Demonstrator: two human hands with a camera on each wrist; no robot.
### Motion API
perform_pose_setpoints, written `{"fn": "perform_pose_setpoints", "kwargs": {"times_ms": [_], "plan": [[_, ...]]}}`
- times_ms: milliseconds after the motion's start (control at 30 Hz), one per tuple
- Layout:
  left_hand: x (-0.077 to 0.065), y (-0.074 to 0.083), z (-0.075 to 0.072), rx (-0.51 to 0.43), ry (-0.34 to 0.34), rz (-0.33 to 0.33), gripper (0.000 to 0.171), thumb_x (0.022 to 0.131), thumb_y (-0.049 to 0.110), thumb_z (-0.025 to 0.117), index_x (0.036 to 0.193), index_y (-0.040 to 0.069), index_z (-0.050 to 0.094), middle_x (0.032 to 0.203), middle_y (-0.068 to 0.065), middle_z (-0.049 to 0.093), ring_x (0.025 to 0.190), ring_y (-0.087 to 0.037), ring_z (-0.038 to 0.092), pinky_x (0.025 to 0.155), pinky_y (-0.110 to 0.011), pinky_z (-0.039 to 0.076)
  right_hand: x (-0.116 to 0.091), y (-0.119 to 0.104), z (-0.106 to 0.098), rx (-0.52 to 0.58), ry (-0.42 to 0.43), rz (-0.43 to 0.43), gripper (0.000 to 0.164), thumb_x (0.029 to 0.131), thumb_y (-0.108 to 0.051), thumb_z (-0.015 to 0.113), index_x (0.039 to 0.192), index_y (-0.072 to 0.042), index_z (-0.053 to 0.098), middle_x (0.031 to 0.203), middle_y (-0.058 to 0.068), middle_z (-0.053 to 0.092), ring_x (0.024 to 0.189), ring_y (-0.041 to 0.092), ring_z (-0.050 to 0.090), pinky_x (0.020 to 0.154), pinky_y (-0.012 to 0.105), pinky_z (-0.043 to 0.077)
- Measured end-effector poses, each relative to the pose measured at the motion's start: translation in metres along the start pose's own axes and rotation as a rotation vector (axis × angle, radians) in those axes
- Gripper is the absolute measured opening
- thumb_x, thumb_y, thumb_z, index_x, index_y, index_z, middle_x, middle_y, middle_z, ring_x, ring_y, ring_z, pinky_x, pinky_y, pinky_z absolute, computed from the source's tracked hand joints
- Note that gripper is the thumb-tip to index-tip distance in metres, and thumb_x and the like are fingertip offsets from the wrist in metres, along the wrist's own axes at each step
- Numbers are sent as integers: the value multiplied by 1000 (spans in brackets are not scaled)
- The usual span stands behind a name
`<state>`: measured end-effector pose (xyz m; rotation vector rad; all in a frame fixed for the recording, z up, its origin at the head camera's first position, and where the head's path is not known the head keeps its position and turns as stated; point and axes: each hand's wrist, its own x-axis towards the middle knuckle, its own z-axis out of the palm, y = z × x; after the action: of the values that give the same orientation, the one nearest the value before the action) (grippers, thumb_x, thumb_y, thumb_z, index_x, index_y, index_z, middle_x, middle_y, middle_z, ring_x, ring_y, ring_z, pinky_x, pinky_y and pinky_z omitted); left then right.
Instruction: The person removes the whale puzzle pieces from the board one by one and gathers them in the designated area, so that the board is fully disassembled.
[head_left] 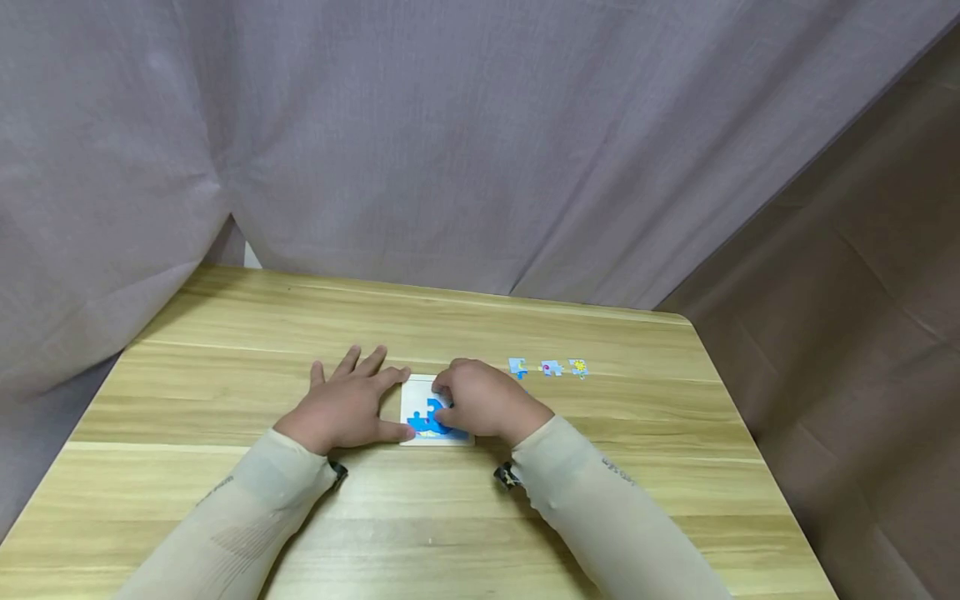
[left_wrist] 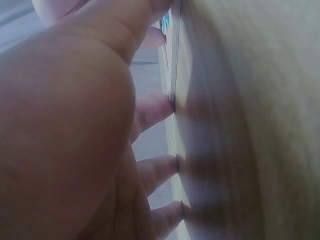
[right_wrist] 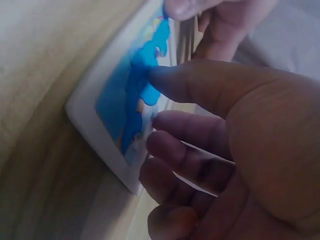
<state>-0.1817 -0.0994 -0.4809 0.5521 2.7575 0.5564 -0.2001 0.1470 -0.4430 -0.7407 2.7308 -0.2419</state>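
A white square puzzle tray [head_left: 417, 388] lies on the table, its lower part filled with blue jigsaw pieces [head_left: 418, 424]. My left hand [head_left: 341, 408] has its fingers spread on the tabletop; its thumb and index finger touch the tray's left edge. Over the tray's right side, my right hand [head_left: 487, 400] holds a blue puzzle piece [right_wrist: 150, 94] between thumb and index finger, low against the tray. The other right fingers are curled near the tray's edge. That hand hides part of the tray in the head view.
Three loose puzzle pieces lie right of the tray: one with blue and yellow [head_left: 517, 367], one with a pink spot [head_left: 552, 367], one with a yellow sun [head_left: 578, 367]. A grey curtain [head_left: 420, 150] hangs behind the wooden table [head_left: 637, 400].
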Motion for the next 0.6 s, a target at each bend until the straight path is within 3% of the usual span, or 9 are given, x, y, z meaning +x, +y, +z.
{"fn": "perform_pose_setpoints", "kwargs": {"times_ms": [100,367,500,600], "plan": [[0,-1,1,-4,-1,-1,99,90,82,77,173,37,46,189,-13,21,174,-54,9,122,-96,5,0,-2,2,-37,12,-5,11,98,-28,84,99,-20,77,89,-3,57,80,14,53,69,32,45],[0,-2,1,-3,3,1,98,90,82,77,173,37,47,189,-13,21,174,-55,9,121,-97,5,1,-7,0,-46,-4,4,25,98,-29,87,118,-15,81,96,-5,65,89,14,60,83,33,56],[0,-1,2,-5,2,1,99,90,82,77,173,37,47,189,-13,21,174,-55,9,121,-97,5,3,-9,1,-2,-20,24,31,101,-26,86,126,-10,79,87,-6,67,87,13,63,91,33,58],[1,-1,1,-8,4,0,99,90,82,77,173,37,47,189,-13,21,174,-55,10,121,-96,5,3,-10,2,29,-24,39,20,102,-23,85,116,-10,80,78,-5,68,79,13,64,87,34,60]]}}
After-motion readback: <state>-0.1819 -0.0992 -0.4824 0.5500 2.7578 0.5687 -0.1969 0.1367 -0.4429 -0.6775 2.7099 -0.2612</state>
